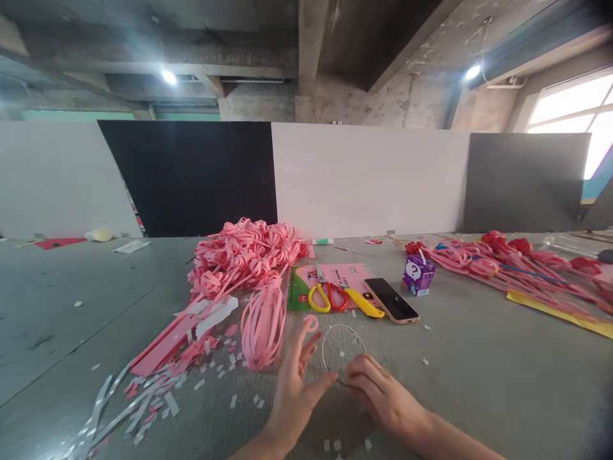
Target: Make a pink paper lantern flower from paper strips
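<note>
A thin pale hoop (pixel 324 348) is held upright or tilted above the table, its lower edge in the fingers of my right hand (pixel 383 390), which are closed on it. My left hand (pixel 294 386) is on the hoop's left side with thumb and fingers spread apart; the thumb tip is close to the hoop, and I cannot tell if it touches. Just beyond the left index fingertip shows a small pink ring (pixel 311 322). A pink paper-strip lantern (pixel 263 326) lies left of that hand. Scissors (pixel 328 297) with yellow and red handles and a yellow utility knife (pixel 364 303) lie farther back.
Many pink paper lanterns (pixel 244 255) are heaped at the back left, with paper strips (pixel 165 342) and scraps in front. The scissors rest on a pink and green packet (pixel 299 281). A phone (pixel 393 300), a purple drink carton (pixel 418 275) and pink strip bundles (pixel 502 262) are rightward.
</note>
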{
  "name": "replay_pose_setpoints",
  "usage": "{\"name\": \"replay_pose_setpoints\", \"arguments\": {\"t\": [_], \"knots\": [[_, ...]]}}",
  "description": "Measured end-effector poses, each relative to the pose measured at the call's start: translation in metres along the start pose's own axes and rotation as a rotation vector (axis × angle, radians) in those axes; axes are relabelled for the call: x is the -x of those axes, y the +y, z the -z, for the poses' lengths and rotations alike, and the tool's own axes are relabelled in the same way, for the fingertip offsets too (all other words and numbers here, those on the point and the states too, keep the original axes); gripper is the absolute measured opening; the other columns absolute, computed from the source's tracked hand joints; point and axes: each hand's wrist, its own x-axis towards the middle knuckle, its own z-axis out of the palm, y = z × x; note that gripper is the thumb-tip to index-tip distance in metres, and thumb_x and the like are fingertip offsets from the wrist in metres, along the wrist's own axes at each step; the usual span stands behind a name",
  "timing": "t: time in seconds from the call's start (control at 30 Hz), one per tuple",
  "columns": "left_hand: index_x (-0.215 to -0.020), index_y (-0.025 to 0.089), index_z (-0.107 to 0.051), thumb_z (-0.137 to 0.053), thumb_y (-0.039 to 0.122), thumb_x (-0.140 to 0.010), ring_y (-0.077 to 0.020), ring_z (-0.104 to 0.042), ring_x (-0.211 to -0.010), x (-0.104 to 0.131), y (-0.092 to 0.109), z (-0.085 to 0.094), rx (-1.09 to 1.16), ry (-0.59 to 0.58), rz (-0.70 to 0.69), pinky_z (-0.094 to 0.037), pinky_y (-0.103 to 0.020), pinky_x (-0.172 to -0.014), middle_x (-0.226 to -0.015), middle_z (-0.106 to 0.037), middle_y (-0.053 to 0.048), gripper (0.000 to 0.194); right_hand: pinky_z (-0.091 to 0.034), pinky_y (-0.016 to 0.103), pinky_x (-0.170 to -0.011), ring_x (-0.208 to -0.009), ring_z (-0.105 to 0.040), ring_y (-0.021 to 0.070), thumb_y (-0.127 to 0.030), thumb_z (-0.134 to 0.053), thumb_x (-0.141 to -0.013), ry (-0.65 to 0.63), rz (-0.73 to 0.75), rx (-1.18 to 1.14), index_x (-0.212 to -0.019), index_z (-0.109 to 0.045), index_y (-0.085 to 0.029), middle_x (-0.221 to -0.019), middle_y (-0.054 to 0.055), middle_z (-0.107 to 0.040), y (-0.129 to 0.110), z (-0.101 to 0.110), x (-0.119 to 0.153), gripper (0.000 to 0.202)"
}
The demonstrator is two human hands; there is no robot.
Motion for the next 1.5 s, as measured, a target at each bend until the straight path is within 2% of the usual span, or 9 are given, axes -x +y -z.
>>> {"name": "replay_pose_setpoints", "arguments": {"t": [0.3,0.53,0.67,0.87,1.0,1.17,1.3,1.4,1.5], "knots": [[-0.122,0.031,-0.036,-0.061,0.016,-0.070,-0.0206,-0.054,-0.102,0.003,0.002,-0.003,-0.048,-0.032,0.070,-0.043,-0.032,-0.087,-0.127,-0.045,-0.004,0.060,-0.046,0.025,-0.068,-0.078,-0.048,0.0142,-0.011,-0.033,-0.087,-0.027,0.009,0.055,-0.090,-0.051,-0.015,-0.086,0.006,-0.052,0.000,0.003,-0.004,0.018],[-0.119,0.027,-0.042,-0.063,0.015,-0.068,-0.0218,-0.059,-0.091,0.005,0.005,-0.005,0.025,-0.016,0.137,-0.048,-0.033,-0.080,-0.126,-0.046,-0.006,0.056,-0.048,0.029,-0.070,-0.080,-0.048,0.0170,-0.005,-0.032,-0.083,-0.018,0.072,0.146,-0.092,-0.052,-0.013,-0.088,0.008,-0.054,-0.004,0.007,-0.007,0.024],[-0.119,0.029,-0.040,-0.061,0.012,-0.069,-0.0190,-0.061,-0.085,0.006,0.006,-0.007,-0.015,-0.068,0.105,-0.048,-0.033,-0.081,-0.121,-0.050,-0.004,0.056,-0.047,0.031,-0.070,-0.080,-0.049,0.0171,-0.006,-0.036,-0.082,-0.032,0.069,0.214,-0.094,-0.053,-0.013,-0.088,0.008,-0.054,-0.001,0.003,-0.004,0.022],[-0.122,0.025,-0.034,-0.059,0.012,-0.070,-0.0179,-0.061,-0.083,0.006,0.008,-0.007,0.003,-0.107,0.136,-0.047,-0.032,-0.080,-0.111,-0.057,-0.007,0.059,-0.046,0.028,-0.061,-0.066,-0.051,0.0135,-0.012,-0.038,-0.085,-0.096,0.093,0.288,-0.081,-0.055,-0.016,-0.078,0.004,-0.057,-0.001,0.002,-0.005,0.017],[-0.121,0.026,-0.036,-0.059,0.017,-0.071,-0.0174,-0.061,-0.082,0.001,0.005,-0.005,0.116,-0.053,0.184,-0.048,-0.031,-0.076,-0.121,-0.049,-0.008,0.055,-0.046,0.035,-0.076,-0.068,-0.054,0.0128,-0.010,-0.039,-0.085,-0.039,0.145,0.333,-0.090,-0.056,-0.015,-0.077,0.003,-0.060,-0.005,0.009,-0.007,0.019],[-0.114,0.024,-0.044,-0.060,0.022,-0.070,-0.0182,-0.062,-0.082,-0.006,0.001,-0.002,0.144,0.066,0.252,-0.048,-0.029,-0.074,-0.129,-0.039,-0.008,0.047,-0.039,0.041,-0.088,-0.097,-0.053,0.0205,-0.014,-0.051,-0.079,0.174,0.204,0.435,-0.107,-0.051,-0.017,-0.093,0.007,-0.061,-0.008,0.015,0.005,0.028],[-0.112,0.023,-0.046,-0.060,0.022,-0.068,-0.0182,-0.061,-0.084,-0.008,-0.001,-0.001,0.142,0.102,0.291,-0.048,-0.028,-0.072,-0.128,-0.041,-0.009,0.046,-0.042,0.042,-0.086,-0.102,-0.050,0.0234,-0.018,-0.054,-0.077,0.247,0.167,0.314,-0.110,-0.045,-0.015,-0.097,0.012,-0.058,-0.010,0.017,0.007,0.034],[-0.111,0.023,-0.047,-0.061,0.026,-0.066,-0.0181,-0.061,-0.083,-0.009,0.000,-0.002,0.151,0.083,0.309,-0.049,-0.026,-0.068,-0.128,-0.041,-0.009,0.047,-0.044,0.039,-0.083,-0.100,-0.051,0.0219,-0.023,-0.048,-0.081,0.144,0.126,0.150,-0.111,-0.042,-0.014,-0.101,0.014,-0.056,-0.015,0.020,-0.003,0.032],[-0.109,0.020,-0.048,-0.063,0.029,-0.065,-0.0187,-0.062,-0.081,-0.009,0.002,-0.002,0.185,0.062,0.324,-0.048,-0.028,-0.070,-0.126,-0.043,-0.010,0.047,-0.046,0.034,-0.079,-0.095,-0.052,0.0198,-0.029,-0.043,-0.084,0.045,0.083,0.002,-0.102,-0.048,-0.014,-0.097,0.012,-0.056,-0.021,0.020,-0.011,0.023]]}}
